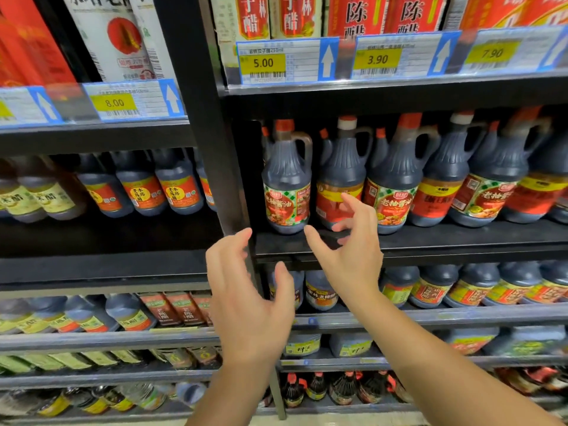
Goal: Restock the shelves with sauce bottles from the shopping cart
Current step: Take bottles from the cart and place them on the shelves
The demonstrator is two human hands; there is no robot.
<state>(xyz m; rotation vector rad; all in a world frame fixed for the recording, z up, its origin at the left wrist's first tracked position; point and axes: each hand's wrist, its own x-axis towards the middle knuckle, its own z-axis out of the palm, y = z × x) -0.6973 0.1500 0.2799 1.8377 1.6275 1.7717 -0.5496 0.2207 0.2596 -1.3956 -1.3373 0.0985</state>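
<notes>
A dark soy sauce bottle (287,182) with a red cap, a handle and a green-checked label stands upright at the left end of the black middle shelf (430,241). A row of similar handled bottles (396,179) stands to its right. My left hand (246,299) hovers below and left of that bottle, fingers loosely spread, holding nothing. My right hand (350,244) is raised in front of the shelf edge just right of the bottle, fingers spread and not touching it. The shopping cart is out of view.
A black upright post (212,149) divides the shelving. Smaller vinegar bottles (144,192) fill the left bay. Price tags (285,61) line the upper shelf edge under boxed vinegar. Lower shelves (430,315) hold several more dark bottles.
</notes>
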